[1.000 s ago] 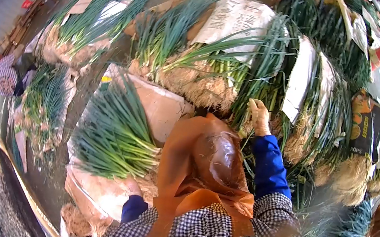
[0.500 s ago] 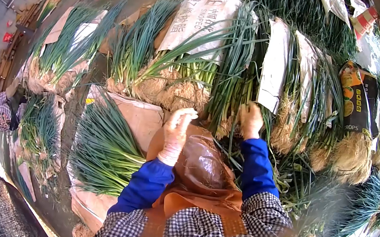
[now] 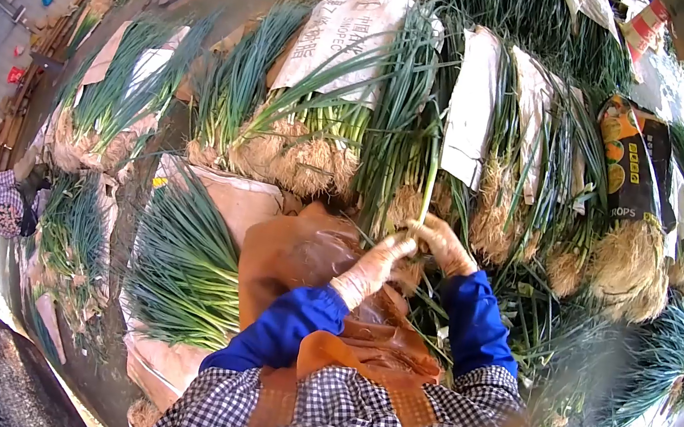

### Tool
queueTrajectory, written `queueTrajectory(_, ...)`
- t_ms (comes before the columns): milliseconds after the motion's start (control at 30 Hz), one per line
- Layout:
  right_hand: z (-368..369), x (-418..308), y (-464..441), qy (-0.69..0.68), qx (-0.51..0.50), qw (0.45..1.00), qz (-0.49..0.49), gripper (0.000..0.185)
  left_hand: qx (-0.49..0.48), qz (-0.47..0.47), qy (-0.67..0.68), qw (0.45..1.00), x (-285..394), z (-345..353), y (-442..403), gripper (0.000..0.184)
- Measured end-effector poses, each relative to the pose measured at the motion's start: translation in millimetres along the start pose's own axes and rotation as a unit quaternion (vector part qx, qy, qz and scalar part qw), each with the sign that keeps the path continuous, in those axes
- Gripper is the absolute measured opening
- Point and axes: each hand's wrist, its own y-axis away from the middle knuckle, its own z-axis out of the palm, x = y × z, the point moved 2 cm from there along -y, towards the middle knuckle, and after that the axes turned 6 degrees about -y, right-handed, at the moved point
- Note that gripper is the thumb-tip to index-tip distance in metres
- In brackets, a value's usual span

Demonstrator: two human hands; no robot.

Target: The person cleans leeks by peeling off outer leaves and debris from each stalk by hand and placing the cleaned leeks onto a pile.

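In the head view my left hand [image 3: 377, 265] and my right hand [image 3: 442, 245] meet above my lap. Between their closed fingers is the lower end of a green onion [image 3: 431, 174], its pale stalk pointing away from me and its leaves running toward the heap. Some roots show just below my hands; the fingers partly cover the stalk's base. Right beyond my hands lie loose green onions [image 3: 395, 155] with bushy, straw-coloured roots. A brown plastic apron [image 3: 313, 249] covers my lap.
Trimmed-looking green onions [image 3: 189, 265] lie on a sack at left. Bundles under a white printed sack [image 3: 341, 41] and a black-and-orange bag [image 3: 635, 167] line the far side. Leaf scraps [image 3: 530, 308] lie at right. Another person [image 3: 2, 202] crouches at far left.
My right hand has come back toward me from the heap with a green onion. My left hand has moved right and down, from apart to gripping the onion's base beside it.
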Motion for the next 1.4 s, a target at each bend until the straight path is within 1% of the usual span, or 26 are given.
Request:
queueTrajectory(33,2,17,6,-0.068,0.004,0.997,0.021,0.034,-0.017,-0.018,-0.039,0.999,-23,0,-7,0.039)
queueTrajectory(133,7,12,22,-0.070,0.008,0.997,0.035,0.032,0.033,0.061,-0.211,0.975,-50,-8,-10,0.025)
queueTrajectory(167,13,-1,24,-0.050,0.075,0.995,0.044,0.030,0.053,0.097,-0.289,0.951,-49,-8,-8,0.022)
queueTrajectory(233,-1,18,3,-0.001,0.189,0.982,0.013,0.030,0.088,0.116,-0.289,0.946,-50,2,-3,0.022)
queueTrajectory(267,-13,27,-10,0.246,0.249,0.937,-0.003,0.039,0.137,0.134,-0.401,0.896,-45,5,0,0.025)
queueTrajectory(300,-13,29,-13,0.457,0.280,0.843,-0.043,0.045,0.183,0.147,-0.507,0.830,-41,7,3,0.027)
queueTrajectory(367,-3,25,-11,0.554,0.255,0.792,0.022,0.046,0.197,0.120,-0.474,0.850,-37,2,-1,0.030)
queueTrajectory(400,1,32,-4,0.574,0.266,0.774,-0.037,0.044,0.205,0.132,-0.496,0.834,-35,1,-1,0.030)
queueTrajectory(500,11,33,27,0.416,0.294,0.848,-0.147,0.042,0.233,0.132,-0.550,0.791,-37,1,0,0.030)
queueTrajectory(567,-9,16,19,0.431,0.296,0.853,0.014,0.039,0.183,0.134,-0.499,0.836,-47,-1,-4,0.031)
queueTrajectory(667,-30,10,-19,0.443,0.304,0.844,0.007,0.050,0.178,0.152,-0.523,0.820,-39,9,6,0.030)
queueTrajectory(767,-28,17,-42,0.528,0.251,0.809,-0.062,0.040,0.186,0.166,-0.515,0.820,-39,5,3,0.028)
queueTrajectory(833,-19,14,-38,0.572,0.299,0.760,-0.082,0.039,0.174,0.126,-0.449,0.867,-42,-3,-6,0.025)
queueTrajectory(900,-12,16,-18,0.529,0.297,0.762,-0.226,0.035,0.165,0.118,-0.416,0.886,-62,-21,-30,0.022)
queueTrajectory(933,0,11,2,0.337,0.259,0.896,-0.128,0.037,0.165,0.109,-0.388,0.900,-66,-26,-36,0.025)
queueTrajectory(967,17,-1,30,0.121,0.207,0.971,-0.021,0.038,0.164,0.099,-0.361,0.913,-68,-29,-39,0.027)
queueTrajectory(1000,28,-21,66,0.115,0.181,0.977,-0.024,0.038,0.094,0.087,-0.098,0.987,-61,-22,-30,0.023)
queueTrajectory(1033,35,-29,94,0.110,0.154,0.981,-0.028,0.038,0.067,0.050,-0.043,0.996,-51,-17,-17,0.020)
queueTrajectory(1100,17,-4,131,0.085,0.207,0.971,0.085,0.033,0.078,0.105,-0.218,0.967,-61,-16,-24,0.019)
queueTrajectory(1133,12,-6,151,0.002,0.232,0.970,0.069,0.031,0.051,0.071,-0.239,0.967,-78,-28,-38,0.024)
queueTrajectory(1167,7,-10,170,-0.080,0.256,0.962,0.053,0.029,0.106,0.035,-0.185,0.976,-55,-11,-19,0.018)
queueTrajectory(1233,-2,0,196,-0.051,0.287,0.956,0.042,0.027,0.094,0.055,-0.136,0.985,-63,-22,-33,0.016)
queueTrajectory(1267,1,-15,206,-0.056,0.288,0.955,0.029,0.029,0.039,0.067,-0.081,0.994,-64,-22,-29,0.015)
queueTrajectory(1300,-14,-15,214,-0.073,0.247,0.964,0.059,0.024,0.032,0.072,-0.107,0.991,-60,-23,-29,0.016)
queueTrajectory(1367,-62,28,218,0.230,0.181,0.935,0.201,0.030,0.014,0.047,-0.047,0.998,-52,-18,-22,0.019)
queueTrajectory(1400,-103,85,198,0.489,0.033,0.742,0.457,0.028,-0.010,0.026,-0.057,0.998,-53,-21,-22,0.022)
